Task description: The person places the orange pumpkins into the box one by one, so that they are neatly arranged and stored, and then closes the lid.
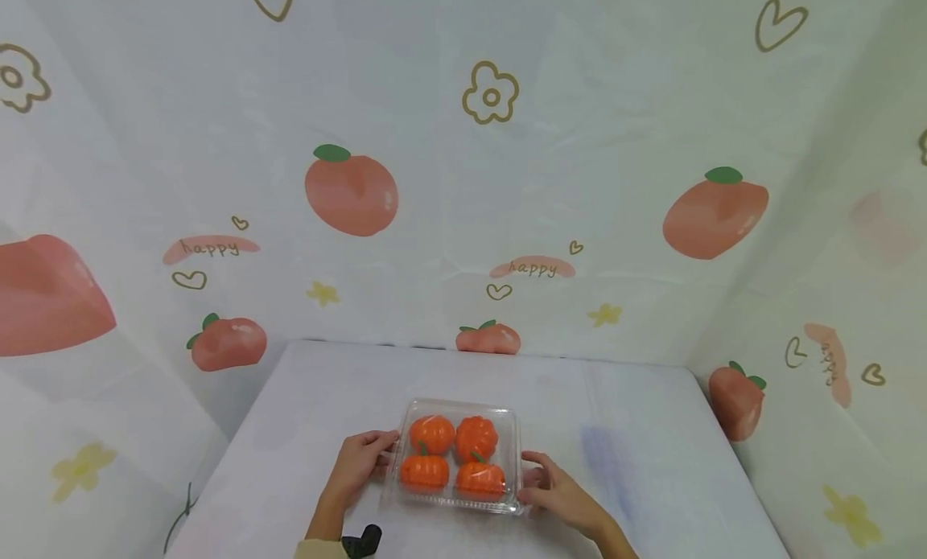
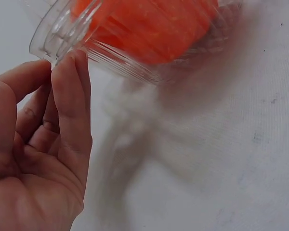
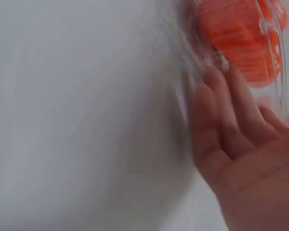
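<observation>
Clear box (image 1: 459, 456) of four orange pumpkins (image 1: 432, 433) sits on the table (image 1: 652, 430), between both hands. Left hand (image 1: 360, 462) and right hand (image 1: 559, 493) touch its side rims, fingers nearly straight, gripping nothing (wrist views blurred). Looks like positioning; next needs a firm two-sided hold.

A clear plastic box (image 1: 455, 454), lid apparently closed, is set flat on the near middle of the table. Four orange pumpkins (image 1: 453, 457) with green stems are held inside, arranged two by two, upright and close together.
</observation>
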Demonstrator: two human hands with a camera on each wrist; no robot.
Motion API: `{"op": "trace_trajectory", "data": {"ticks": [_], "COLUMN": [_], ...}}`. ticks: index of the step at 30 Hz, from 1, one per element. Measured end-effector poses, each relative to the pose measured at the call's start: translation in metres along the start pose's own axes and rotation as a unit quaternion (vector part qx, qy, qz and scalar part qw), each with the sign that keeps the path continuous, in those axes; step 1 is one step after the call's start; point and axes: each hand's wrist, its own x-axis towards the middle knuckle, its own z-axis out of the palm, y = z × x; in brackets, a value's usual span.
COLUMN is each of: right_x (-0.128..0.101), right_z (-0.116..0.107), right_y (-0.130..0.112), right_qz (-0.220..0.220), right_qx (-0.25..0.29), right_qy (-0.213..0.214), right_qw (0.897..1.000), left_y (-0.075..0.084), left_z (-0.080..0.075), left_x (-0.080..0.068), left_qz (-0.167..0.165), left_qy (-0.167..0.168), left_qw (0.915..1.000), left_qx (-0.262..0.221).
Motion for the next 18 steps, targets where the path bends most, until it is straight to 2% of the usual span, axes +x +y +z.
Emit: {"op": "trace_trajectory", "data": {"ticks": [4, 8, 12, 18], "right_x": [-0.0038, -0.0037, -0.0021, 0.0026], "right_z": [-0.0021, -0.0011, 0.0019, 0.0055], "right_y": [0.0003, 0.0016, 0.004, 0.0057], "right_qz": [0.04, 0.041, 0.037, 0.049], "right_qx": [0.022, 0.037, 0.063, 0.084], "right_qy": [-0.071, -0.121, -0.132, -0.125], "right_qw": [0.996, 0.991, 0.989, 0.987], "left_y": [0.0018, 0.0022, 0.002, 0.0067], "left_z": [-0.0012, -0.0016, 0.0008, -0.0009], "left_x": [0.0014, 0.0012, 0.0019, 0.0025], "left_qz": [0.011, 0.018, 0.012, 0.034], "left_qy": [-0.005, 0.0, 0.006, -0.011], "left_qw": [0.9999, 0.9998, 0.9999, 0.9988], "left_qx": [0.004, 0.012, 0.01, 0.033]}}
